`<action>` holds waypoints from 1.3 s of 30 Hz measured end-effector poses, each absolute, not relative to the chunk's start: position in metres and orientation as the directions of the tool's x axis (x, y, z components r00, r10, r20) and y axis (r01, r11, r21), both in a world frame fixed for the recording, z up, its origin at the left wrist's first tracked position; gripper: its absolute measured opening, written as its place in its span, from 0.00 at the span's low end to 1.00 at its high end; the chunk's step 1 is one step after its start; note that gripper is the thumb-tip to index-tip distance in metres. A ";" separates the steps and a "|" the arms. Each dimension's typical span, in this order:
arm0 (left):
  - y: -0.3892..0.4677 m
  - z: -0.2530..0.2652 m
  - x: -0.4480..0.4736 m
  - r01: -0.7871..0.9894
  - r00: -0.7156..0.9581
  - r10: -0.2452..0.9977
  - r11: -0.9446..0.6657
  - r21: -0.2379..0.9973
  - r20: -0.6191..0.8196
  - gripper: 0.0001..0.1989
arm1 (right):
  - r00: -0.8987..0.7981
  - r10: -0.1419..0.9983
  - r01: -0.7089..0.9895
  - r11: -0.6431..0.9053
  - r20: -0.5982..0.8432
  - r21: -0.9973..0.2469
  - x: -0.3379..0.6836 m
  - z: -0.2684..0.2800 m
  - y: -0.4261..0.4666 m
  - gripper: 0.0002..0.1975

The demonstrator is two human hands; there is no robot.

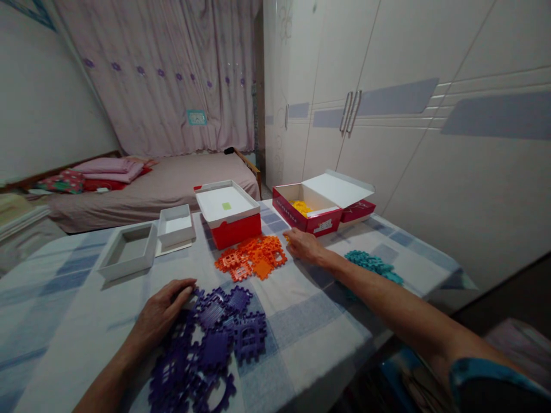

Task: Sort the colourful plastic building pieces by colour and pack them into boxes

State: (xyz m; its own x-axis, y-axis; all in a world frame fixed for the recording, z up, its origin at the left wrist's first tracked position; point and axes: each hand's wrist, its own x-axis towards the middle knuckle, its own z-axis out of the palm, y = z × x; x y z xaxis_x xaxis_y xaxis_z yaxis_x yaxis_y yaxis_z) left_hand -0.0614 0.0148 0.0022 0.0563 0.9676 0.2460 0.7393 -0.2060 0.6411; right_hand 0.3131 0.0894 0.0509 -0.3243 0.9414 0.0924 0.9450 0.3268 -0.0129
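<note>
My right hand [305, 245] reaches forward over the table, its fingers pinched on a small yellow plastic piece [287, 238] that shows only in part. Just left of it lies a pile of orange interlocking plastic pieces [262, 267]. More yellow pieces [300, 207] are inside the dark red box [297, 215], which stands beyond that hand with its lid raised. At the left edge of a heap of purple interlocking pieces [215, 347] rests my left hand [169, 303], fingers loosely extended, holding nothing that I can see.
Teal pieces [373, 265] lie beyond my right forearm. A red box [236, 230] with a white tray-like lid [228, 203] stands behind the orange pile. Two shallow trays, one grey [129, 252] and one white [176, 226], sit at the left. A bed [185, 178] and wardrobe [387, 69] are behind.
</note>
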 end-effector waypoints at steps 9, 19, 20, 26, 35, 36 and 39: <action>0.019 -0.005 -0.068 0.753 0.070 0.966 -0.214 0.622 0.247 0.25 | -0.194 0.796 0.929 0.338 0.574 -0.154 0.362 0.148 0.108 0.27; 0.021 -0.010 -0.071 0.768 0.062 0.970 -0.196 0.609 0.234 0.25 | 0.440 0.807 0.718 -0.052 0.394 -0.694 0.539 0.005 -0.007 0.29; 0.021 -0.010 -0.071 0.768 0.058 0.971 -0.191 0.611 0.231 0.26 | 0.480 0.797 0.669 -0.062 0.367 -0.741 0.542 -0.007 -0.014 0.30; 0.019 -0.003 -0.066 0.773 0.048 0.974 -0.176 0.610 0.221 0.26 | 0.612 0.737 0.462 -0.038 0.287 -0.886 0.504 -0.019 -0.017 0.31; 0.019 -0.005 -0.068 0.768 0.072 0.970 -0.202 0.608 0.231 0.26 | 0.562 0.740 0.500 0.052 0.370 -0.864 0.448 -0.016 -0.004 0.32; 0.019 -0.005 -0.068 0.766 0.077 0.969 -0.209 0.608 0.236 0.26 | 0.558 0.743 0.504 0.049 0.369 -0.862 0.443 -0.018 -0.001 0.32; 0.017 -0.003 -0.068 0.763 0.082 0.968 -0.214 0.611 0.237 0.25 | 0.563 0.743 0.508 0.034 0.362 -0.861 0.430 -0.020 0.007 0.31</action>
State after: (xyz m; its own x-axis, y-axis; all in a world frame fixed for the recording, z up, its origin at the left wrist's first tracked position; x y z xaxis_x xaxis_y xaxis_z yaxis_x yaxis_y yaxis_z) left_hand -0.0675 0.0173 -0.0029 0.0816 0.9681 0.2369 0.7625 -0.2137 0.6107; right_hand 0.4301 0.0074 -0.0202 0.5628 0.7433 0.3616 0.5082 0.0339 -0.8606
